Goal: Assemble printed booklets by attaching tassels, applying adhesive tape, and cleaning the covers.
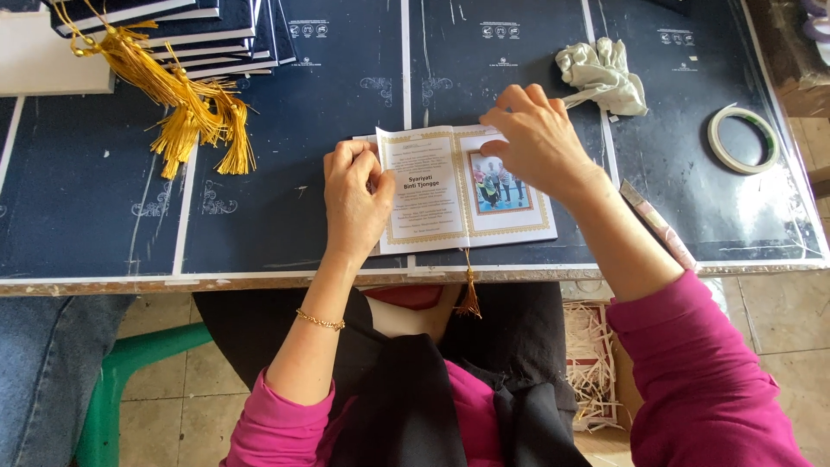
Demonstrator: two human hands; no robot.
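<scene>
Head view, looking down on a dark blue surface (285, 173) covered with printed sheets.

An open booklet (462, 186) lies flat near the front edge, centre of the scene. Cream pages with gold borders; left page carries text, right page a small colour photo. A gold tassel (469, 298) hangs from its spine over the near edge.

Left hand (354, 203): curled, fingers folded in, knuckles up, resting on the booklet's left edge and pressing it down. Whether anything is pinched under the fingers cannot be told. Gold bracelet on that wrist.

Right hand (536, 138): fingers bent and loosely spread, tips down on the far edge of the right page, above the photo. It presses, no clear pinch visible.

Far left: a stack of dark blue books (199, 30) with a bundle of gold tassels (186, 108) spilling toward the near side. Far right of centre: a crumpled pale cloth (603, 76), just beyond the right hand. Further right: a roll of tape (743, 138) lying flat, well apart from the booklet.

Magenta sleeves, black garment in the lap. A green stool leg (112, 380) shows below left.
</scene>
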